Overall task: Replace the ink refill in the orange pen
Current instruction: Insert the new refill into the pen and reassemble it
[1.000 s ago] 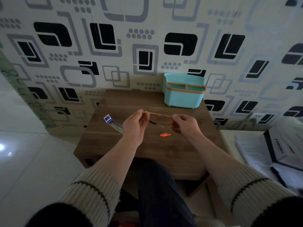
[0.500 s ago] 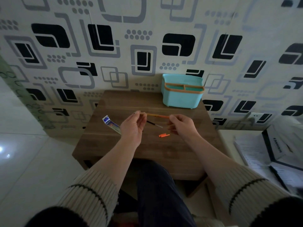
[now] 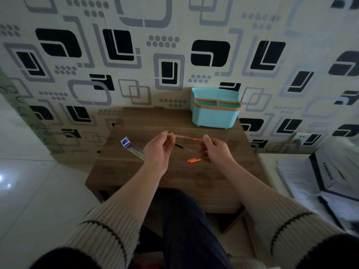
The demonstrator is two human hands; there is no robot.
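The orange pen barrel is held level above the small wooden table. My left hand pinches its left end and my right hand pinches its right end. A thin refill with a dark end lies on the table below the barrel, between my hands. The small orange pen cap lies on the table close to my right hand's fingers.
A blue and clear refill packet lies on the table beside my left hand. A teal organizer box with an orange rim stands at the table's back right against the patterned wall. Papers and a box sit at the right.
Both hands keep hold of the pen barrel and have barely shifted; the view has moved slightly. The refill and cap lie where they were.
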